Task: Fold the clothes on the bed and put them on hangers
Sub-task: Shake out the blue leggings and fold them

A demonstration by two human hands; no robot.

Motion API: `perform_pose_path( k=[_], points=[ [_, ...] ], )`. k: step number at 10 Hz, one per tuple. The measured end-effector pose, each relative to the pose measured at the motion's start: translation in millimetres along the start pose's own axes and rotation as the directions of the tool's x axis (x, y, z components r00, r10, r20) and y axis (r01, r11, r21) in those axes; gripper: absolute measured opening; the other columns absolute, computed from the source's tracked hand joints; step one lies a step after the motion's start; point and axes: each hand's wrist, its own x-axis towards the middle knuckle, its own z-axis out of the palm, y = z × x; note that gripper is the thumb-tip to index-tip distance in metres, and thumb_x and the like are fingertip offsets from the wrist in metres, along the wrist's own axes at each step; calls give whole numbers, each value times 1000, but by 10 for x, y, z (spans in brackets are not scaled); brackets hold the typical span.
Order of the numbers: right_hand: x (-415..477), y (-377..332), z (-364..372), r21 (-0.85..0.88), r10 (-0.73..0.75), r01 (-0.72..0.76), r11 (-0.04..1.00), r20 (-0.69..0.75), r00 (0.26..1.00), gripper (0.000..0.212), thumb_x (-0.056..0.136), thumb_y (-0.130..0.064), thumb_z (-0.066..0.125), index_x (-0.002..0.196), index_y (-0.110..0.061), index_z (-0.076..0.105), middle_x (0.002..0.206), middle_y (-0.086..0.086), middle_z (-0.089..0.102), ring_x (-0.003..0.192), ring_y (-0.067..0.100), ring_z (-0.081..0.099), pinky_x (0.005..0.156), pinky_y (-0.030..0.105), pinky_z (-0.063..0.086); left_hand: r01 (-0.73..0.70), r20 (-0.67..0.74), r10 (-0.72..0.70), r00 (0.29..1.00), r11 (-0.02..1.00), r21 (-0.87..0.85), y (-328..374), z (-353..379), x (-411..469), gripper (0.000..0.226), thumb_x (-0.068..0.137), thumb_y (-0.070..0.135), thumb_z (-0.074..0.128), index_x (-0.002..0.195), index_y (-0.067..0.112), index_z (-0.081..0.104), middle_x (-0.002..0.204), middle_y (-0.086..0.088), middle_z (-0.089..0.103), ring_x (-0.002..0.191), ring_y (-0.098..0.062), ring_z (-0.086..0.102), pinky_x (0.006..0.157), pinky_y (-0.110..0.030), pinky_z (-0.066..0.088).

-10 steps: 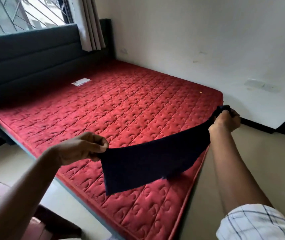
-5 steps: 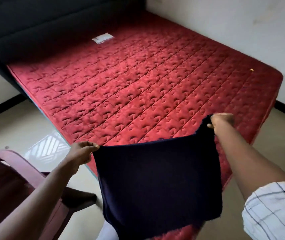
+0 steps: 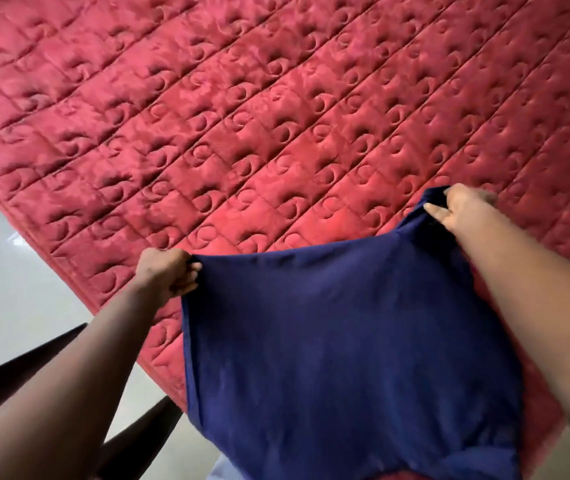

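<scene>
Left hand (image 3: 167,271): pinches the navy garment's (image 3: 346,341) near-left corner.
Right hand (image 3: 463,211): grips its far-right corner.
Garment: stretched between both over the red quilted mattress (image 3: 242,116).

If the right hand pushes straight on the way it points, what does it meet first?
Probably the red mattress: the right hand, gripping the navy cloth, points across it; height above it is unclear.
</scene>
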Motion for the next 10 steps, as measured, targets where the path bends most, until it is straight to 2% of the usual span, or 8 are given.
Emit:
perform_pose_path(
  k=[1,2,3,4,5,6,8,10],
  points=[
    [-56,-76,411,-257,-14,-25,966,-146,989,55,98,-17,59,148,-5,41,140,4,53,112,22,63,82,34,64,-20,-31,17,999,997,-76,184,107,295,20,103,9,50,86,11,61,68,-4,71,43,-10,65,47,-23,57],
    [-44,-198,659,-474,-234,11,881,-416,879,58,69,-17,62,125,-5,68,117,7,71,99,29,74,84,46,63,-160,-154,147,977,984,-73,205,188,628,19,97,12,55,82,15,66,85,-11,76,61,-18,73,58,-28,62],
    [-23,-276,826,-491,-261,55,869,-362,895,32,77,-4,62,106,-11,73,90,3,71,66,27,70,64,48,64,-207,-229,183,956,974,-87,247,246,826,19,90,13,54,76,17,68,86,-12,78,73,-23,77,73,-38,65],
    [-7,-227,885,-517,-206,70,853,-210,956,22,88,-6,47,97,-12,66,91,8,74,56,21,65,52,40,58,-179,-240,137,961,970,-165,277,291,925,14,87,15,56,79,13,68,86,-11,77,67,-17,76,54,-25,62],
    [-62,-131,830,-380,-139,83,921,-120,983,24,92,-7,38,86,-16,60,93,9,74,65,22,70,58,37,59,-197,-253,141,957,957,-213,276,294,932,13,88,21,60,85,13,69,85,-9,77,63,-15,75,48,-23,58],
    [-386,-40,680,-82,-160,150,985,-134,978,25,94,-3,45,83,-18,60,86,7,72,70,22,73,68,33,60,-300,-319,231,919,935,-187,232,273,761,15,89,26,62,78,19,69,86,-8,80,67,-14,77,64,-31,63],
    [-1285,385,81,346,-211,265,900,-188,959,23,92,-4,54,98,-16,72,96,12,76,81,25,77,69,29,61,-534,-464,351,813,767,-356,-83,270,14,12,90,33,66,85,22,67,84,-8,78,73,-19,78,58,-30,60],
    [-1979,1242,-832,592,-11,95,800,-144,989,20,96,-20,48,99,-20,68,91,1,73,86,20,75,71,25,57,-506,-485,248,839,684,-526,-933,287,-439,14,99,26,65,85,24,62,80,-2,72,64,-7,69,56,-20,54]
  ],
)
